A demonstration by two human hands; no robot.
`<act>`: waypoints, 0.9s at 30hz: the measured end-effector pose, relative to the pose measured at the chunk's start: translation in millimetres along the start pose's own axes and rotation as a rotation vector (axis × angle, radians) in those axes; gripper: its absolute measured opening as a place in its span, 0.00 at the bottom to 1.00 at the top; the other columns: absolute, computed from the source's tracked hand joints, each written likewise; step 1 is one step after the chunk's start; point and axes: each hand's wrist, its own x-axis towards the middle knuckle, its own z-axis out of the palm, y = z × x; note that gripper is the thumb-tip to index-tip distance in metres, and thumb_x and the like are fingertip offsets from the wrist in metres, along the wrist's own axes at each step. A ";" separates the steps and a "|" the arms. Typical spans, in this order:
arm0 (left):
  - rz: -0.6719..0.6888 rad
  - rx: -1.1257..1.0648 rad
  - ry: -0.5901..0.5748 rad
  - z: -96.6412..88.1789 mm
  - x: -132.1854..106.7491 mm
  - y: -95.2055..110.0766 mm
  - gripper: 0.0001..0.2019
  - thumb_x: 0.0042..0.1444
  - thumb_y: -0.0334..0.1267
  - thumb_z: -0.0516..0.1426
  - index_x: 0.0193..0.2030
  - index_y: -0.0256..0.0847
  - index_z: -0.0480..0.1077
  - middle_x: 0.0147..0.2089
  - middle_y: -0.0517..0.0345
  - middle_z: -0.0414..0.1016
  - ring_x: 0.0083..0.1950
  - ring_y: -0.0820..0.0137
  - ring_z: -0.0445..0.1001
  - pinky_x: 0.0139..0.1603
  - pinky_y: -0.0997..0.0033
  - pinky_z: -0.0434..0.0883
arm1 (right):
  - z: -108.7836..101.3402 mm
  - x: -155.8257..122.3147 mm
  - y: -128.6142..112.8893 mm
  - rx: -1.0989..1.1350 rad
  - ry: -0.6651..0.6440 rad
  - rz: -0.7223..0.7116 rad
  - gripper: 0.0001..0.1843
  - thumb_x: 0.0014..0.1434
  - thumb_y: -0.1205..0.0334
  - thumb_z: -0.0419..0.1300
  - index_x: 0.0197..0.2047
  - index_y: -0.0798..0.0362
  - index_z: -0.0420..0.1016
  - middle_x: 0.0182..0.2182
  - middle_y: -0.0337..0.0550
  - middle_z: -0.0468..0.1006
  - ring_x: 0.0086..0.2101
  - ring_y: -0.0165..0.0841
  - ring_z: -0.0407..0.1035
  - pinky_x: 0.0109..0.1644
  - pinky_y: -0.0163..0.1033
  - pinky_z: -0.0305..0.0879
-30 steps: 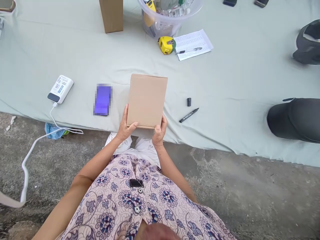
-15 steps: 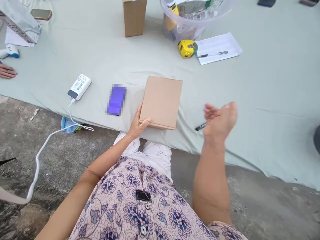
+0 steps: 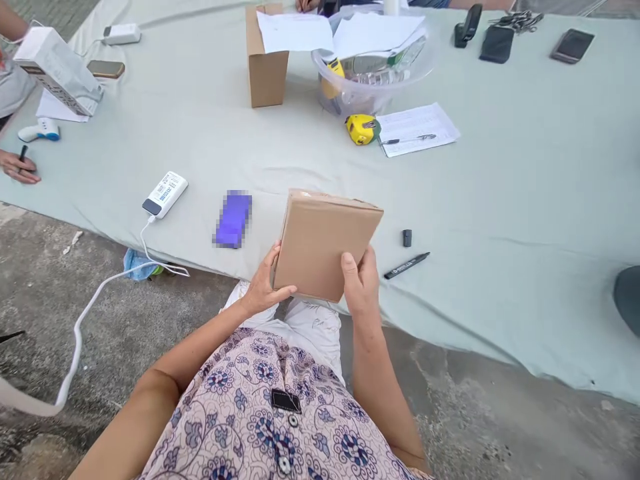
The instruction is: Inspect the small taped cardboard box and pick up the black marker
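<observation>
Between my two hands is a plain brown cardboard box [image 3: 325,247], tilted up at the table's front edge. My left hand [image 3: 265,283] grips its lower left corner, thumb along the near edge. My right hand [image 3: 361,280] clasps the right side, with the thumb on the large face and the other fingers mostly hidden behind the box. Right of it lie an uncapped black marker [image 3: 407,265] and its separate cap [image 3: 407,238]. To the left, a purple pixelated rectangle [image 3: 234,219] lies flat on the cloth.
A white power bank [image 3: 165,195] with a cable trails off the table's left front. Farther back are a taller cardboard box [image 3: 267,83], a clear plastic tub [image 3: 345,100], a yellow tape measure [image 3: 361,129] and paper with a pen [image 3: 425,127]. Another person's hand [image 3: 20,168] holds a pen at far left.
My right hand has come left from beside the marker and taken hold of the box. The box is now tilted up. The marker and cap are uncovered, and the view shows more of the table's far side.
</observation>
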 end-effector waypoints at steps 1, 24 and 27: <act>0.058 0.034 0.016 0.4 1.7 0.1 0.45 0.61 0.49 0.62 0.77 0.48 0.39 0.80 0.39 0.46 0.80 0.54 0.49 0.78 0.45 0.55 | -1.4 -3.4 -3.0 -0.008 0.029 -0.041 0.37 0.60 0.35 0.59 0.63 0.50 0.66 0.58 0.54 0.74 0.58 0.44 0.71 0.63 0.53 0.70; -0.143 0.072 0.200 38.0 53.0 -65.6 0.36 0.55 0.29 0.51 0.73 0.35 0.53 0.71 0.40 0.66 0.71 0.59 0.67 0.73 0.52 0.67 | -22.7 2.9 -14.6 0.338 0.359 -0.245 0.20 0.66 0.48 0.53 0.60 0.38 0.70 0.20 0.29 0.63 0.20 0.28 0.60 0.27 0.34 0.65; -0.141 0.066 0.235 36.8 53.6 -66.0 0.36 0.56 0.29 0.51 0.73 0.37 0.53 0.70 0.41 0.66 0.71 0.60 0.67 0.72 0.54 0.68 | -40.3 -5.7 -101.9 0.512 -0.183 -0.473 0.19 0.70 0.46 0.51 0.62 0.23 0.67 0.10 0.23 0.50 0.10 0.26 0.44 0.17 0.31 0.56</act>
